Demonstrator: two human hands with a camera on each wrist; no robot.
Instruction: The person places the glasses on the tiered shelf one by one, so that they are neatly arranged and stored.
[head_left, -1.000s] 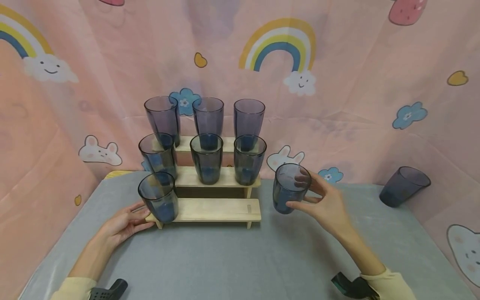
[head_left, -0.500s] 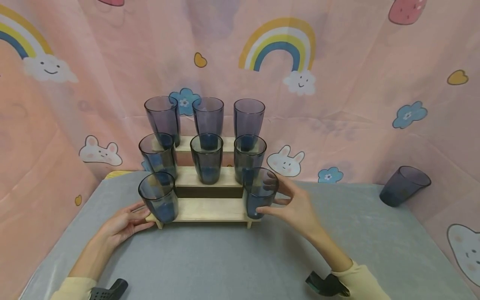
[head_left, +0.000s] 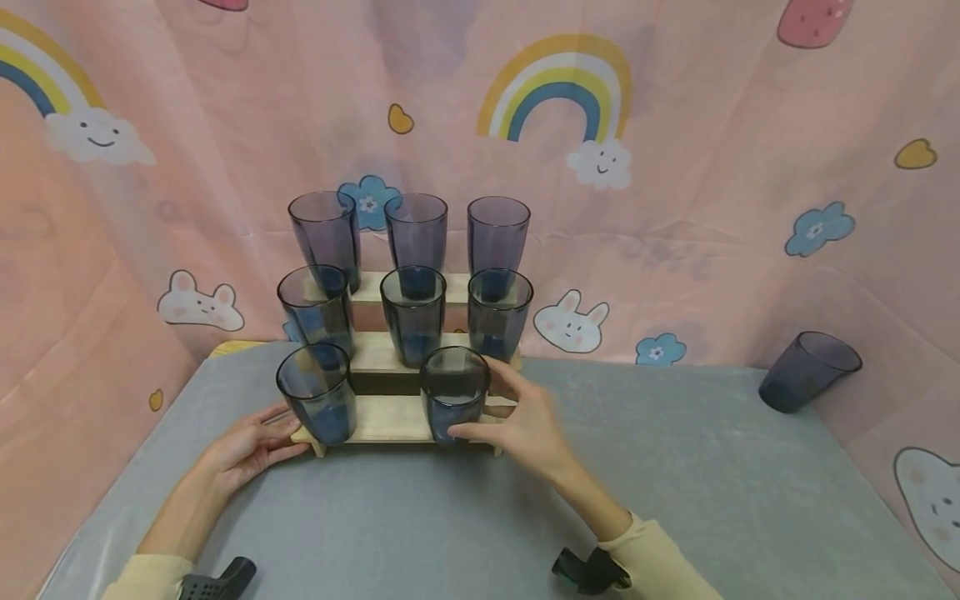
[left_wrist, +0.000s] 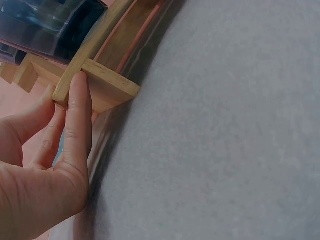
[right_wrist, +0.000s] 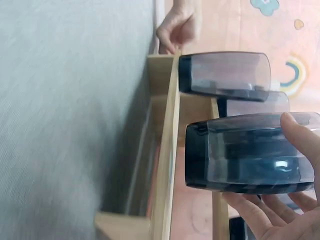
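My right hand [head_left: 525, 429] holds a dark, see-through tumbler [head_left: 452, 392] upright, thumb on the near side and fingers on the far side. This tumbler is over the lowest step of a three-tier wooden rack [head_left: 390, 419], right of the middle. In the right wrist view, a narrow gap shows between the tumbler's base [right_wrist: 196, 156] and the plank. At the rack's left end, my left hand [head_left: 251, 448] pinches the lowest plank's end [left_wrist: 72, 82] between thumb and forefinger. Another tumbler [head_left: 315, 396] stands at the left of that step.
Three matching tumblers stand on the top step, among them the middle tumbler [head_left: 416, 237], and three on the middle step. One more tumbler [head_left: 806, 375] leans at the far right of the grey-covered table [head_left: 675, 467]. A pink patterned cloth [head_left: 697, 183] hangs behind.
My right hand has carried its tumbler leftward from beside the rack, past the lowest step's right end, to over its right-middle part. My left hand has stayed at the rack's left end.
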